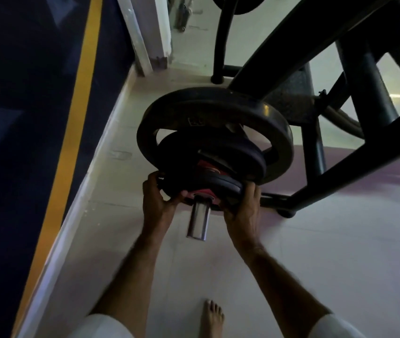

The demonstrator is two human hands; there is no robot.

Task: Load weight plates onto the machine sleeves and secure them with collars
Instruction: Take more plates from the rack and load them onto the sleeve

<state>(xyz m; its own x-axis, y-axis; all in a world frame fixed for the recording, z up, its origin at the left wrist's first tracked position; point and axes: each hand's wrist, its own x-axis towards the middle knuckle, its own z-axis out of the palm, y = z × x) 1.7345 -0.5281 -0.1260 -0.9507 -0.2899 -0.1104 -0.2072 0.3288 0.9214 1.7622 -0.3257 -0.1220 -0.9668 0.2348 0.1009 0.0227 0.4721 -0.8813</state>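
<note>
Head camera, left hand (pixel 156 201) and right hand (pixel 242 206) closed around small plate (pixel 201 185) on chrome sleeve (pixel 198 222), two larger plates (pixel 214 125) behind, bare foot (pixel 211 315) below

The weight plates are showing black throughout — the large plate (pixel 214 106), the middle plate (pixel 218 152) and the small plate (pixel 201 185) alike — with a red-and-pink patch glowing round the small plate's hub (pixel 202 193), while the sleeve (pixel 198 222) is gleaming silver. The machine frame (pixel 364 76) is looking black against a pale off-white floor (pixel 316 252) that is carrying a purple band (pixel 355 172). The wall (pixel 23 118) is showing dark navy with a yellow stripe (pixel 72 132) running along it — and the person's sleeves (pixel 101 328) are showing white.
</note>
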